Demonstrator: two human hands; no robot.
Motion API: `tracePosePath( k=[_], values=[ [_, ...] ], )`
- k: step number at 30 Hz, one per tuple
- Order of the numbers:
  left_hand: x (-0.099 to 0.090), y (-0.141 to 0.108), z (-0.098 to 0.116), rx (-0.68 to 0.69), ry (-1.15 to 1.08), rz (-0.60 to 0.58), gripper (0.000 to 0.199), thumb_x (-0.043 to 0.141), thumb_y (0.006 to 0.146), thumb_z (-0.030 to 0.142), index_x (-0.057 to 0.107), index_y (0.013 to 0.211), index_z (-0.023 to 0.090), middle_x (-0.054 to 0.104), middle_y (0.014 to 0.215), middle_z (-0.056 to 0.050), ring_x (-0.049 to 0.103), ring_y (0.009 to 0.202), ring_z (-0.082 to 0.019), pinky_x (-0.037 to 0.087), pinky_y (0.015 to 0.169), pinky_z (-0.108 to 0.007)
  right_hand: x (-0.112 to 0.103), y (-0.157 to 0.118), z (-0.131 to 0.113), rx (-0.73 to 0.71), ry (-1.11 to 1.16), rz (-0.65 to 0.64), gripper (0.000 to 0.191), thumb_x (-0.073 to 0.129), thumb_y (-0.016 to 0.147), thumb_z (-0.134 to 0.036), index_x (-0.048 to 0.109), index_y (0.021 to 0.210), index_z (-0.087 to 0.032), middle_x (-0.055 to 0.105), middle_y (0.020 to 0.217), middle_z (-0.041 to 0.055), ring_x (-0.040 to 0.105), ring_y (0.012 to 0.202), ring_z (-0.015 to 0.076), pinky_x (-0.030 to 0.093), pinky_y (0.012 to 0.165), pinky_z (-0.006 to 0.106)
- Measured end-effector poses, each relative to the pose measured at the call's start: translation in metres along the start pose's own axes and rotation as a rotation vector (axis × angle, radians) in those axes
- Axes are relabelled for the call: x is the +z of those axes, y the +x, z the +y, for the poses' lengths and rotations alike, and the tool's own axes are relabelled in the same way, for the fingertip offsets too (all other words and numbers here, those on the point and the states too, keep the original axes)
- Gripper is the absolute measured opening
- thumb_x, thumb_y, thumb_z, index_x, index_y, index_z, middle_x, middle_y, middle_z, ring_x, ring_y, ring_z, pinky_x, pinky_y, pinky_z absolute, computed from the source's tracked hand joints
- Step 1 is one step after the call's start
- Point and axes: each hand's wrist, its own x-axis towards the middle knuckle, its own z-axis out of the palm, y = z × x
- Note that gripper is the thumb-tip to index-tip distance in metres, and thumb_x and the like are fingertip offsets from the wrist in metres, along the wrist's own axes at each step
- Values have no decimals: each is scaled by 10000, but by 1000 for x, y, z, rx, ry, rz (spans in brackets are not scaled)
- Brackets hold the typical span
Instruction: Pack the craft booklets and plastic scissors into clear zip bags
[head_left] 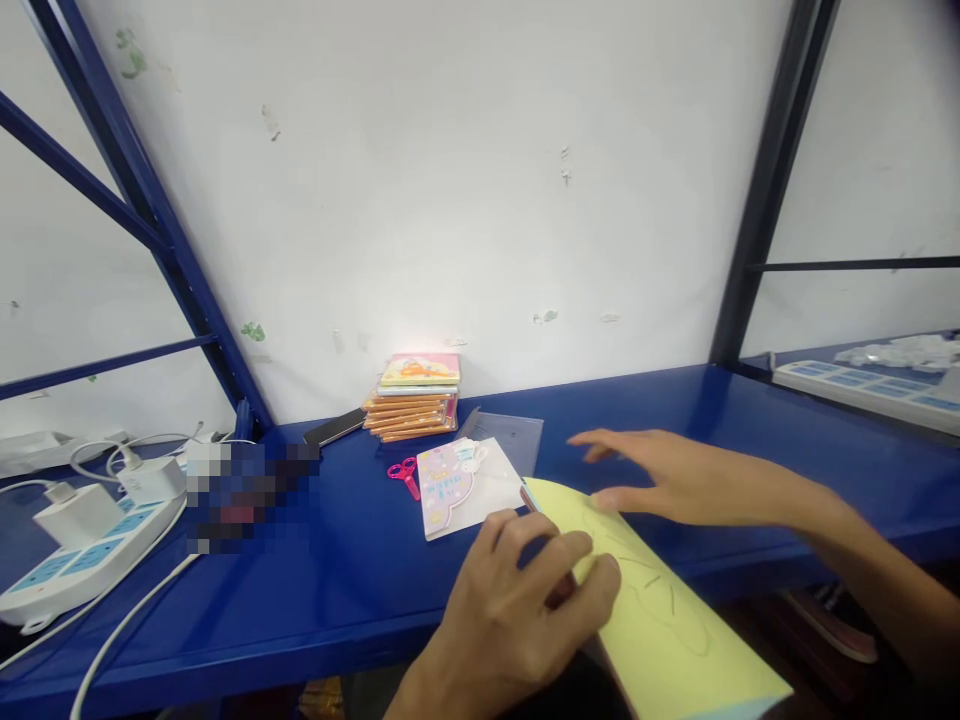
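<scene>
My left hand (510, 630) is curled at the bottom middle, gripping the left edge of a pale yellow paper sheet (664, 610) marked with thin pencil lines. My right hand (660, 480) reaches in from the right with its fingers spread, just above the sheet's upper edge and holding nothing. Beyond the sheet's corner lies a pastel cloud-shaped card (446, 490) on a white sheet (499, 480). Pink-handled scissors (403, 476) lie to the card's left, and a clear plastic sleeve (514, 438) lies behind it.
A stack of small books (412, 398) and a phone (334, 427) stand against the white wall on the blue metal shelf (315, 590). Power strips (86, 560) with white cables lie left, another (862, 395) right. A pixelated patch (247, 495) hides something.
</scene>
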Motion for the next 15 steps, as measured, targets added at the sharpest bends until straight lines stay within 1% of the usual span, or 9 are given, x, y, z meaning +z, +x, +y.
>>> tracePosePath(
  k=[1, 3, 4, 5, 7, 8, 10, 13, 15],
  values=[
    [-4, 0, -2, -27, -25, 27, 436, 500, 877, -62, 670, 1125, 254, 760, 1033, -12, 598, 925, -170, 488, 856, -313, 1, 8, -8, -78, 159, -139, 746, 697, 836, -606, 483, 1498, -338, 661, 1346, 78, 574, 1280, 345, 428, 1085, 501],
    [-9, -3, -4, -98, -78, 52, 470, 526, 873, -51, 673, 1157, 292, 729, 1095, -15, 594, 1017, -177, 495, 916, -315, 9, 24, -19, -164, 480, -415, 874, 753, 812, -555, 376, 1561, -310, 657, 1348, 78, 597, 1269, 303, 454, 1076, 465],
    [-10, -5, -4, -153, -108, 58, 460, 559, 879, -18, 677, 1169, 318, 708, 1137, -16, 590, 1074, -188, 496, 946, -324, 15, 31, -22, -174, 617, -496, 934, 787, 781, -549, 356, 1567, -290, 681, 1301, 81, 639, 1211, 292, 494, 1029, 449],
    [-10, -8, -5, -228, -141, 59, 435, 601, 886, 34, 681, 1180, 344, 684, 1181, -16, 584, 1127, -204, 498, 968, -339, 22, 37, -24, -178, 725, -554, 941, 815, 749, -552, 401, 1542, -258, 709, 1235, 86, 681, 1135, 286, 530, 972, 431],
    [-9, -12, -8, -405, -198, 71, 380, 664, 901, 181, 668, 1228, 373, 633, 1270, -28, 582, 1181, -239, 519, 964, -371, 33, 42, -24, -187, 888, -572, 828, 843, 712, -561, 571, 1399, -187, 746, 1118, 96, 730, 999, 274, 567, 887, 402],
    [-7, -13, -10, -505, -231, 96, 369, 668, 911, 248, 656, 1255, 379, 603, 1321, -36, 583, 1194, -253, 529, 953, -384, 37, 42, -24, -198, 954, -537, 753, 852, 705, -555, 637, 1310, -162, 755, 1084, 102, 739, 957, 270, 576, 864, 393],
    [-4, -12, -16, -672, -300, 154, 393, 618, 946, 351, 603, 1338, 367, 533, 1423, -62, 579, 1218, -264, 539, 944, -397, 39, 37, -25, -206, 1057, -361, 651, 871, 704, -515, 686, 1214, -155, 762, 1086, 114, 745, 940, 268, 586, 845, 385],
    [3, -5, -22, -878, -546, 219, 470, 441, 1017, 450, 482, 1466, 318, 509, 1485, -103, 587, 1245, -263, 528, 979, -408, 37, 20, -31, -141, 1118, 56, 577, 872, 741, -447, 677, 1225, -200, 755, 1153, 116, 736, 999, 279, 596, 864, 394],
    [9, 1, -19, -1004, -752, 195, 540, 300, 1038, 519, 454, 1491, 269, 563, 1456, -115, 594, 1260, -267, 511, 1018, -418, 39, 9, -34, -81, 1124, 286, 544, 856, 768, -435, 668, 1234, -224, 741, 1199, 116, 718, 1058, 297, 589, 910, 424]
  ],
)
